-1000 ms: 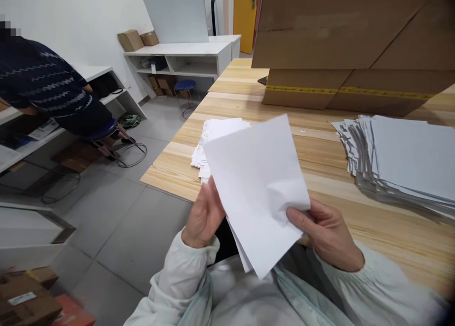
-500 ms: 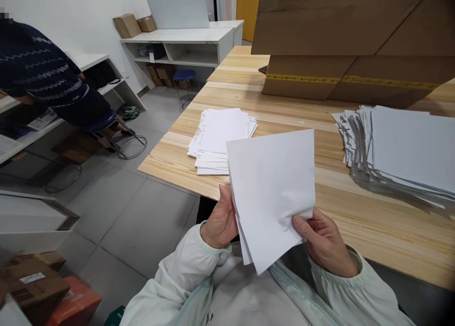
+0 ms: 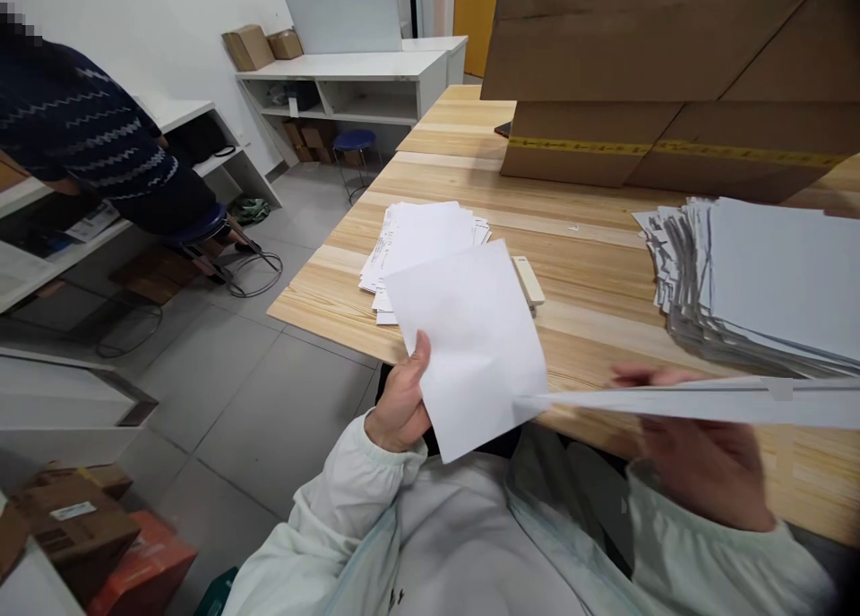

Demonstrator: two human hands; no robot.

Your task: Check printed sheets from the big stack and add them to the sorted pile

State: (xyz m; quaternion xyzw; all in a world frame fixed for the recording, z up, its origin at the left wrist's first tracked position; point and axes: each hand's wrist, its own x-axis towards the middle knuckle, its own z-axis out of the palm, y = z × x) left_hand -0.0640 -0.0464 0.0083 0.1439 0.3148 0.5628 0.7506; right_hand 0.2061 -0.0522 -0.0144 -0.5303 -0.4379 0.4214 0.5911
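Paper sheet (image 3: 474,338): gripped in left fingers (image 3: 421,344)
Edge-on paper (image 3: 726,403): gripped, right fingers (image 3: 628,375)
Desk (image 3: 597,280): striped wood
Floor (image 3: 259,446): grey tile

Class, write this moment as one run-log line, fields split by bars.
Left hand: holds white sheet | right hand: blurred, holds edge-on paper | table: smaller paper stack, larger paper stack, cream object

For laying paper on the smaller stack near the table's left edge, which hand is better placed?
The left hand, I'd judge: it holds a white sheet nearer the smaller stack; the blurred right hand is farther right, holding paper seen edge-on.
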